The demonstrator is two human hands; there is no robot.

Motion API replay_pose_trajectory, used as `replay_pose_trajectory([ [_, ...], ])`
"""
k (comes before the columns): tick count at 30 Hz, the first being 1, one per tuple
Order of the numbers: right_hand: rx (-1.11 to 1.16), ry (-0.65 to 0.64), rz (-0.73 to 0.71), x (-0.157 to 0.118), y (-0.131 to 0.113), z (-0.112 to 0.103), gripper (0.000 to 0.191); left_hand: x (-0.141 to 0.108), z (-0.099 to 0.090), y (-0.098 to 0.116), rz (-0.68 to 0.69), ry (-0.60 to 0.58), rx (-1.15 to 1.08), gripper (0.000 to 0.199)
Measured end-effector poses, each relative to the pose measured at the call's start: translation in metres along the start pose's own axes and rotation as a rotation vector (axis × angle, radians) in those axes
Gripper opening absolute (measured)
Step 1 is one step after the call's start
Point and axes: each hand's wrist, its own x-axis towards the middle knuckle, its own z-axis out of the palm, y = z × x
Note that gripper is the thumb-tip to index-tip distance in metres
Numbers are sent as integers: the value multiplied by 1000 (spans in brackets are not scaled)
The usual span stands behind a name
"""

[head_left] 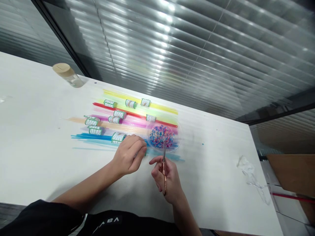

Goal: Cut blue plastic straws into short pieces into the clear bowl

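My right hand grips a pair of scissors with copper-coloured handles. The blades point away from me, their tips over a clear round bowl of small, many-coloured cut pieces. To the left, my left hand is closed over the near end of the bundles, its fingertips curled down; whatever they pinch is hidden. Beside its knuckles lies a bundle of blue plastic straws with a printed paper band. Pale blue straws stretch out under and past the bowl.
Further back lie yellow straws, red straws and purple straws, several with paper bands. A jar with a beige lid stands at the back left. Crumpled clear plastic lies near the table's right edge. Window blinds rise behind.
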Motion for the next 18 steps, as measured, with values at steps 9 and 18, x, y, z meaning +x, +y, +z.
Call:
replay_pose_trajectory([
  [9,-13,33,50,1,-2,3,37,0,-1,-1,25,1,-15,13],
  [18,17,-20,0,-3,1,3,43,1,0,1,-15,34,-14,13],
])
